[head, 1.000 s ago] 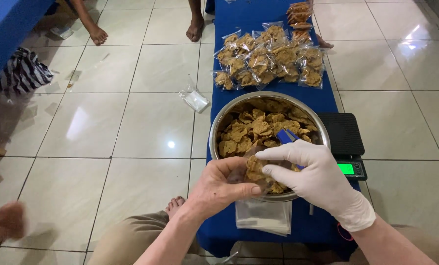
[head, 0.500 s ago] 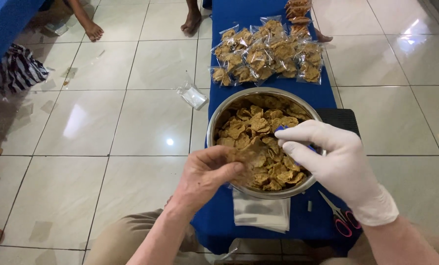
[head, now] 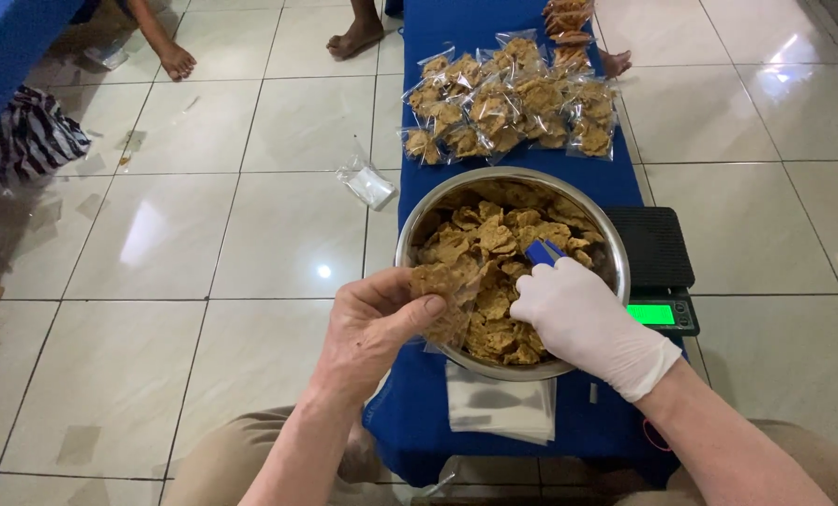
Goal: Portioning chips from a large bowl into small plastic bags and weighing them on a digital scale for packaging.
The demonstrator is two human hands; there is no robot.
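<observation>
A large steel bowl (head: 606, 245) full of golden-brown fried chips (head: 494, 245) sits on a blue-covered bench. My bare left hand (head: 374, 323) pinches a small clear plastic bag (head: 444, 309) with some chips in it at the bowl's near-left rim. My right hand (head: 583, 323), in a white glove, reaches down into the chips and grips a blue-handled tool (head: 542, 251) whose working end is buried. Several filled chip bags (head: 508, 108) lie in a pile on the bench beyond the bowl.
A black digital scale (head: 660, 270) with a lit green display stands right of the bowl. A stack of empty clear bags (head: 500, 408) lies at the near bench edge. A loose bag (head: 366, 182) lies on the tiled floor. Other people's bare feet (head: 351, 39) are at the far side.
My right hand moved from the bag at the bowl's front down into the chips on the right. My left hand keeps hold of the bag at the rim.
</observation>
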